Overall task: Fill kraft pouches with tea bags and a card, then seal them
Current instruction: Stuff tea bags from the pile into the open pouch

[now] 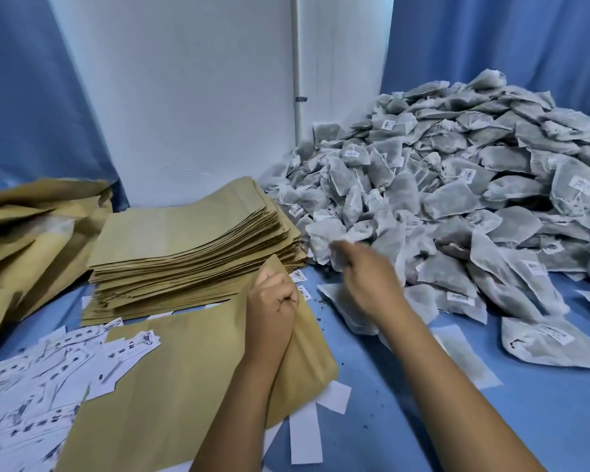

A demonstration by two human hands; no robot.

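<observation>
A kraft pouch [307, 342] stands tilted on the blue cloth in front of me. My left hand [275, 301] grips its upper edge with curled fingers. My right hand [365, 270], blurred by motion, reaches to the foot of the big heap of grey tea bags [457, 185] and pinches a tea bag [324, 240] at its near edge. Printed white cards [41, 379] lie scattered at lower left. A larger flat kraft sheet [171, 386] lies under my left forearm.
A tall stack of flat kraft pouches [191, 240] sits left of the heap. More kraft bags [24, 240] are piled at far left. Loose tea bags [552, 338] and white paper strips [305, 434] lie on the blue cloth [423, 420]. A white wall [184, 97] stands behind.
</observation>
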